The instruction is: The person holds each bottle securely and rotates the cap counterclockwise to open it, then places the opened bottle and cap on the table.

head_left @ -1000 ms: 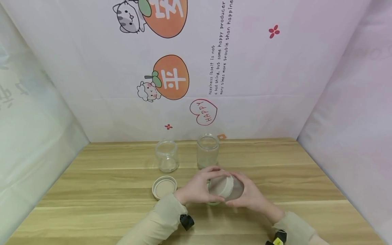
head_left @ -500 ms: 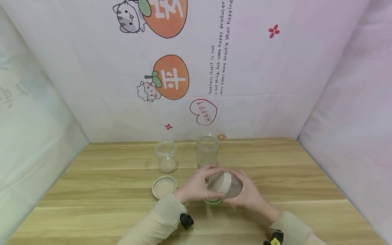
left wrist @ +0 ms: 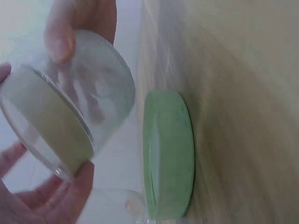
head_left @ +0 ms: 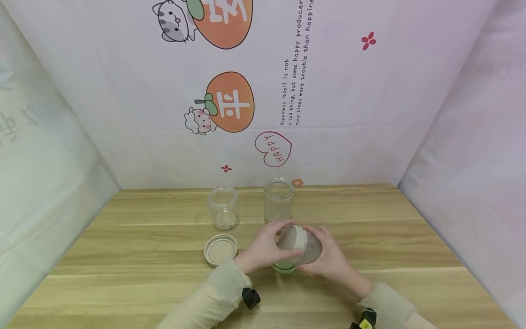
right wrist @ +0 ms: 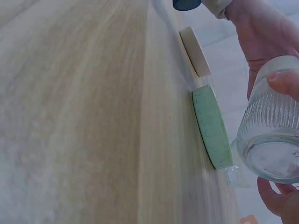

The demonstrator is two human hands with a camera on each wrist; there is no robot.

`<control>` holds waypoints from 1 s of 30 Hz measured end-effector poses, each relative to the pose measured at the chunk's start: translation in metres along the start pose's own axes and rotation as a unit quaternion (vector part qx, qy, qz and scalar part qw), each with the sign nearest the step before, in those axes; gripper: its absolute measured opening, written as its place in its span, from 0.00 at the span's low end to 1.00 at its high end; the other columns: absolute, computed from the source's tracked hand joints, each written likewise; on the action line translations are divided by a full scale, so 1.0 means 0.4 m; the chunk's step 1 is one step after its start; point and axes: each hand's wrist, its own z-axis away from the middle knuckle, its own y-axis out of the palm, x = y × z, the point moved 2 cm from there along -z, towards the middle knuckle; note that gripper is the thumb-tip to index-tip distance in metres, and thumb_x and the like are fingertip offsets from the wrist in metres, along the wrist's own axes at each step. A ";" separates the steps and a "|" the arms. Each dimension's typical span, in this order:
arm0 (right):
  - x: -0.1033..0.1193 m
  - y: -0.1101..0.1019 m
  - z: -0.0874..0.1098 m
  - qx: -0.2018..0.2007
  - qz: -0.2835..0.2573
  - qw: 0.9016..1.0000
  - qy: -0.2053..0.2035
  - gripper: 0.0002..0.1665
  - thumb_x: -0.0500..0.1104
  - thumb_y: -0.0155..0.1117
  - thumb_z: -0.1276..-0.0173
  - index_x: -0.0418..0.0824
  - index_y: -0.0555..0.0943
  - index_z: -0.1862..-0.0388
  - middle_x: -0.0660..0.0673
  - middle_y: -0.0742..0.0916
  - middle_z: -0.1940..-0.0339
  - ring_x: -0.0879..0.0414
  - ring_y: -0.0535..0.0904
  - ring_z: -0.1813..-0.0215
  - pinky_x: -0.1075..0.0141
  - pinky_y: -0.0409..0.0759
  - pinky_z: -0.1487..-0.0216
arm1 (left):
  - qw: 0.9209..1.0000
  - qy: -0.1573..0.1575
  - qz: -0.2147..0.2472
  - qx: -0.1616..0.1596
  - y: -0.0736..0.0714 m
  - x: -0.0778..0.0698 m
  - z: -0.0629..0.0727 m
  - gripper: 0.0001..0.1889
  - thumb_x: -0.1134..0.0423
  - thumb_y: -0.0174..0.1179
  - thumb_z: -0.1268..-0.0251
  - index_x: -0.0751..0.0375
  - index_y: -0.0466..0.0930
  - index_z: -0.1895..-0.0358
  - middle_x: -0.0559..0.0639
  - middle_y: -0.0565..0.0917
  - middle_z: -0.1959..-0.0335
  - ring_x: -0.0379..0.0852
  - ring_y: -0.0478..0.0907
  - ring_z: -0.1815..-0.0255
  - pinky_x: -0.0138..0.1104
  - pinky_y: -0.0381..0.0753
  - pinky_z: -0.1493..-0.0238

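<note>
A clear ribbed glass jar (right wrist: 273,112) with a cream band (head_left: 301,238) at its mouth end is held tilted on its side above the table. My left hand (head_left: 265,249) grips the banded end, thumb and fingers on opposite sides. The right hand (head_left: 332,260) holds the body near the base. Close below the jar lies a green lid (left wrist: 173,154), partly hidden by the hands and jar in the head view. Left of my left hand, a cream lid (head_left: 221,251) lies with its inside facing up.
Two open glass jars stand at the back: a shorter jar (head_left: 224,214) on the left and a taller jar (head_left: 278,201) behind the hands. Printed cloth (head_left: 328,155) walls the wooden table (head_left: 131,274) at the back, with white cloth on both sides.
Both hands have shifted the jar slightly left and turned it, so its band stands more upright in the head view. More of the green lid shows below.
</note>
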 end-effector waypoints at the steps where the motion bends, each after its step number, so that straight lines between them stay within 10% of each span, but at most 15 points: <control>1: 0.001 0.002 -0.001 -0.003 0.002 1.000 0.001 0.52 0.42 0.84 0.69 0.35 0.72 0.40 0.41 0.75 0.51 0.46 0.73 0.51 0.56 0.78 0.56 | 1.000 -0.012 0.000 -0.003 0.001 0.000 0.000 0.33 0.49 0.69 0.48 0.52 0.71 0.38 0.48 0.77 0.42 0.48 0.76 0.51 0.32 0.79 0.59; 19: -0.001 0.024 -0.011 -0.014 0.014 1.000 -0.007 0.53 0.40 0.84 0.73 0.37 0.73 0.41 0.44 0.76 0.53 0.51 0.74 0.52 0.61 0.77 0.55 | 0.996 -0.091 0.020 -0.010 -0.006 0.016 0.004 0.37 0.43 0.64 0.44 0.57 0.66 0.34 0.55 0.77 0.43 0.53 0.76 0.46 0.42 0.81 0.54; 25: -0.005 0.019 -0.011 -0.011 0.007 1.000 -0.019 0.53 0.41 0.84 0.71 0.34 0.72 0.40 0.41 0.76 0.50 0.47 0.74 0.50 0.55 0.77 0.53 | 1.000 0.013 0.002 0.029 -0.024 0.011 0.016 0.44 0.52 0.72 0.52 0.54 0.60 0.30 0.59 0.61 0.30 0.57 0.63 0.32 0.51 0.73 0.39; 30: -0.004 0.015 -0.008 0.007 0.005 0.999 -0.036 0.53 0.43 0.84 0.69 0.34 0.70 0.40 0.40 0.74 0.48 0.45 0.73 0.48 0.51 0.77 0.52 | 0.986 0.118 -0.081 0.081 -0.029 0.004 0.032 0.50 0.55 0.78 0.62 0.45 0.60 0.29 0.52 0.50 0.25 0.53 0.52 0.26 0.51 0.66 0.34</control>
